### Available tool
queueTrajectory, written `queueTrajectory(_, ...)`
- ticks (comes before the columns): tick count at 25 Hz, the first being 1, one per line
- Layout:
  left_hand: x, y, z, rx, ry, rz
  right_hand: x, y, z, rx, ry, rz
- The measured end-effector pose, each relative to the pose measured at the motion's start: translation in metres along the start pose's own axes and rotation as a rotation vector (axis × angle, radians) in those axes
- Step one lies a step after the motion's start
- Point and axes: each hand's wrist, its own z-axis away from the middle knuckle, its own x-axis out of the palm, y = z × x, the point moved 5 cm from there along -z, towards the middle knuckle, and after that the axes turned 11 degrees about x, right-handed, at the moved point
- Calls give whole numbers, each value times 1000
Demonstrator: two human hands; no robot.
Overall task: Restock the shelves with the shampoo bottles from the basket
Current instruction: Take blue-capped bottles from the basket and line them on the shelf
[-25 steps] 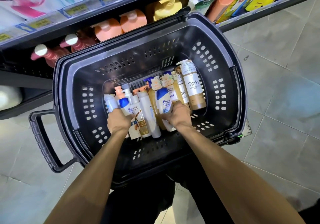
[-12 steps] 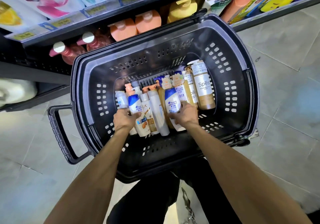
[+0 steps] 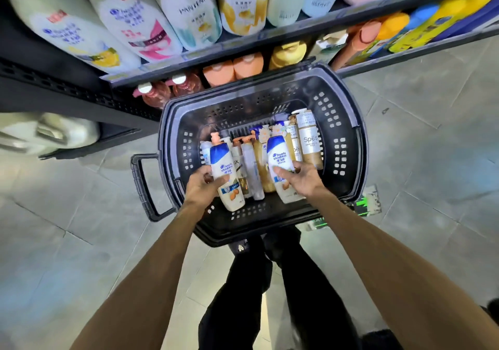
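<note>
A black plastic basket (image 3: 351, 144) stands on the floor against the shelves, with several shampoo bottles lying in it. My left hand (image 3: 201, 186) grips a white and blue Head & Shoulders bottle (image 3: 224, 166) near its lower half. My right hand (image 3: 302, 179) grips a second Head & Shoulders bottle (image 3: 279, 157) the same way. Both bottles are raised a little above the others. A brown and white Spes bottle (image 3: 309, 139) lies at the right of the row, untouched.
Shelves (image 3: 243, 44) above the basket carry large white Pantene and Head & Shoulders bottles; the lower shelf holds orange, yellow and red bottles. The basket's handle (image 3: 143, 185) sticks out to the left. Grey tiled floor surrounds it; my dark trousers show below.
Both hands have lifted their Head & Shoulders bottles up out of the row. My head has tilted up, so more of the upper shelf shows.
</note>
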Motion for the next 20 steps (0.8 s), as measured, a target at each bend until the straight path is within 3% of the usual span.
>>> queueTrajectory(9,-51,176,161,190,-10,225,-14,-81,223,-218,-141,-179)
queueTrajectory(12,-71,227,213,307,-36,228,-13,-107,297,-311,-114,-190)
queueTrajectory(17,-92,282,290,483,-145,261,-7,-136,401,-486,-161,-209)
queueTrajectory(20,-113,305,333,554,-96,321,-7,-151,458,-550,-159,-195)
